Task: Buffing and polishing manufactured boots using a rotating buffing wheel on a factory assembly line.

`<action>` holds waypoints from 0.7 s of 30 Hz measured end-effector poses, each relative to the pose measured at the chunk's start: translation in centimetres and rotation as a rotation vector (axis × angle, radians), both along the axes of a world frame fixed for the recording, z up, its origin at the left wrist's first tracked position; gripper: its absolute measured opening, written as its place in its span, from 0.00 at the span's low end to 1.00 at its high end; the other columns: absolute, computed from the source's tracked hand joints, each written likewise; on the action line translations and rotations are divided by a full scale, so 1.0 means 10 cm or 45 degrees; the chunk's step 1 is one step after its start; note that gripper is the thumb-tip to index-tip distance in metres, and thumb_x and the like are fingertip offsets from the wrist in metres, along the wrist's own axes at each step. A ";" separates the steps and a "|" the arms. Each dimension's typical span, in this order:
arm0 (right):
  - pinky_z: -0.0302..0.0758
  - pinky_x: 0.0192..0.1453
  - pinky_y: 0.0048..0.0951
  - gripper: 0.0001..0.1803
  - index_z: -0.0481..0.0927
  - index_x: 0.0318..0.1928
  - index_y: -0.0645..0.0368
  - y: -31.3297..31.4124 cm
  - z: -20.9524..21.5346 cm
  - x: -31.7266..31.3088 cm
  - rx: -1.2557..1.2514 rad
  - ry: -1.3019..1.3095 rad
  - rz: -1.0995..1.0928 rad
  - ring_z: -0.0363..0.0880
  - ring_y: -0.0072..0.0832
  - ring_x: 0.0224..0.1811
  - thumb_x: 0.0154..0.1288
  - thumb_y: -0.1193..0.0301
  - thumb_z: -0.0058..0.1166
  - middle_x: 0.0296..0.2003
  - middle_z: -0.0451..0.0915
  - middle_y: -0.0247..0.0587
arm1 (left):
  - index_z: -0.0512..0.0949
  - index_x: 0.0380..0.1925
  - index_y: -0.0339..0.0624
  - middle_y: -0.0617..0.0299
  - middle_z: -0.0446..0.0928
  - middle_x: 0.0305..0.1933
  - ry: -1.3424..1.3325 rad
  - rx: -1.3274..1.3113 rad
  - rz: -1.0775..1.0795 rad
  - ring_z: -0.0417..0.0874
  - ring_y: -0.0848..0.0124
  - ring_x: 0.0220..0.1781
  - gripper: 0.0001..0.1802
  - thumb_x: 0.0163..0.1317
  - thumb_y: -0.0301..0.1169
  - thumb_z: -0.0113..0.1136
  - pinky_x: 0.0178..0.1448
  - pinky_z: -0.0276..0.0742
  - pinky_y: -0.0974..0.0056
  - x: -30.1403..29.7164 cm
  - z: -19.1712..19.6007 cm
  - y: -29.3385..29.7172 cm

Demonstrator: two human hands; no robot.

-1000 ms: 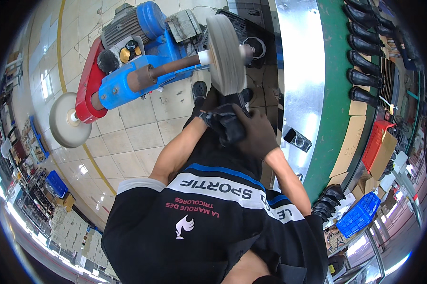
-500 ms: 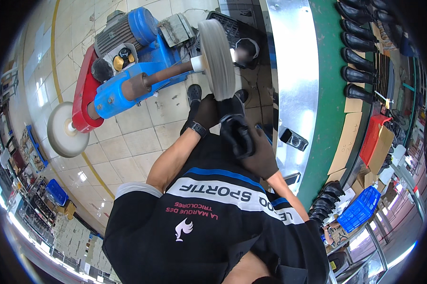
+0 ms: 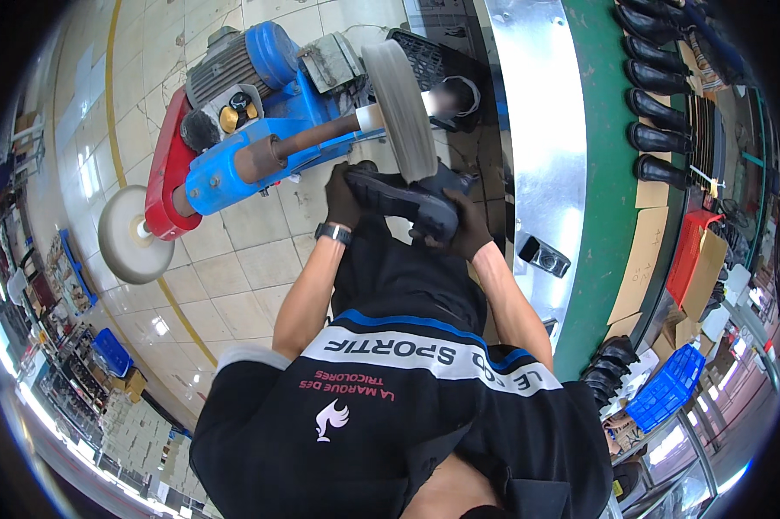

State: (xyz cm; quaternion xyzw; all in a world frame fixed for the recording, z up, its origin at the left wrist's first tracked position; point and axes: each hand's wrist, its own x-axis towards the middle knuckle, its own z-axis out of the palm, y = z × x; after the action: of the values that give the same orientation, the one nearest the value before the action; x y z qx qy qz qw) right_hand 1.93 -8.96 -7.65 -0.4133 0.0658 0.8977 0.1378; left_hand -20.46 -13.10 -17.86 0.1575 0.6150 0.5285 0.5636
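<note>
A black leather shoe (image 3: 391, 197) lies sideways between my hands, its dark sole and heel turned toward me. My left hand (image 3: 343, 199), in a dark glove with a watch at the wrist, is closed on the toe end. The gloved right hand (image 3: 470, 227) grips the heel end. Just beyond the shoe is the pale buffing wheel (image 3: 401, 112), blurred as if spinning. Its lower rim meets or nearly meets the shoe's far side; the exact contact is hidden.
The blue and red polishing machine (image 3: 234, 177) stands ahead on the left, with a second white wheel (image 3: 134, 235) at its near end. To the right runs a metal-edged green bench (image 3: 606, 173) with a row of black shoes (image 3: 658, 138), a small black object (image 3: 544, 256) and a blue crate (image 3: 667, 389).
The shoe has turned from pointing lengthwise to lying across, sole toward me. My right hand has moved forward and up to its heel; the left has shifted left to its toe.
</note>
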 end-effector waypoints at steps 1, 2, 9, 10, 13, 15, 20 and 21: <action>0.72 0.31 0.34 0.24 0.73 0.46 0.53 -0.01 -0.05 0.02 -0.037 -0.106 -0.032 0.78 0.33 0.33 0.55 0.50 0.49 0.36 0.79 0.40 | 0.75 0.30 0.36 0.59 0.77 0.28 -0.173 -0.229 0.283 0.78 0.68 0.31 0.16 0.60 0.39 0.44 0.39 0.73 0.64 0.00 0.38 0.14; 0.72 0.32 0.35 0.25 0.72 0.47 0.52 -0.02 -0.09 -0.03 -0.077 -0.199 -0.036 0.78 0.33 0.34 0.56 0.49 0.49 0.38 0.78 0.39 | 0.74 0.24 0.38 0.59 0.75 0.21 0.691 -0.068 0.084 0.78 0.65 0.26 0.13 0.59 0.35 0.47 0.33 0.72 0.64 -0.09 0.38 0.06; 0.69 0.39 0.43 0.23 0.71 0.48 0.49 -0.26 -0.10 -0.11 -0.118 -0.381 -0.195 0.73 0.30 0.44 0.59 0.48 0.45 0.43 0.76 0.35 | 0.73 0.18 0.39 0.54 0.74 0.19 1.707 0.342 -0.308 0.76 0.59 0.21 0.07 0.52 0.25 0.52 0.22 0.67 0.62 0.11 1.23 0.54; 0.70 0.40 0.44 0.24 0.71 0.48 0.49 -0.35 -0.18 -0.12 -0.124 -0.311 -0.270 0.73 0.31 0.44 0.60 0.47 0.44 0.44 0.76 0.35 | 0.72 0.15 0.39 0.53 0.73 0.18 1.637 0.356 -0.332 0.75 0.60 0.18 0.08 0.51 0.26 0.54 0.21 0.67 0.62 0.17 1.26 0.60; 0.71 0.46 0.43 0.23 0.69 0.51 0.52 -0.46 0.18 -0.32 0.254 -0.493 -0.196 0.74 0.33 0.44 0.58 0.54 0.51 0.45 0.75 0.37 | 0.73 0.13 0.39 0.53 0.72 0.16 1.505 0.508 -0.297 0.74 0.59 0.16 0.09 0.51 0.26 0.54 0.20 0.67 0.61 0.29 1.50 0.71; 0.71 0.51 0.38 0.28 0.65 0.53 0.56 -0.54 0.09 -0.35 1.166 -0.667 0.406 0.72 0.31 0.47 0.52 0.66 0.60 0.46 0.74 0.38 | 0.73 0.14 0.40 0.55 0.71 0.16 1.529 0.636 -0.420 0.74 0.61 0.17 0.08 0.49 0.26 0.55 0.20 0.67 0.62 0.38 1.66 0.81; 0.70 0.54 0.31 0.33 0.63 0.55 0.59 -0.52 0.05 -0.46 1.682 -0.742 0.355 0.72 0.31 0.49 0.50 0.66 0.62 0.48 0.73 0.39 | 0.75 0.16 0.43 0.60 0.73 0.19 1.621 1.227 -0.955 0.76 0.65 0.21 0.07 0.48 0.31 0.58 0.21 0.68 0.63 0.62 1.70 0.88; 0.71 0.53 0.31 0.31 0.64 0.54 0.59 -0.48 0.18 -0.45 1.392 -0.622 0.200 0.73 0.30 0.46 0.51 0.64 0.60 0.46 0.73 0.40 | 0.76 0.17 0.44 0.62 0.73 0.20 1.516 1.422 -1.166 0.76 0.66 0.22 0.05 0.48 0.31 0.57 0.22 0.68 0.63 0.67 1.81 0.85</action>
State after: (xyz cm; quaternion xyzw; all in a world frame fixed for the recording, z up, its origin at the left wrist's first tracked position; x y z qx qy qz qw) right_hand -2.60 -13.80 -5.87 -0.4803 -0.4695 0.6880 0.2749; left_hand -13.73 -4.65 0.27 0.8770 0.3376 0.3062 0.1519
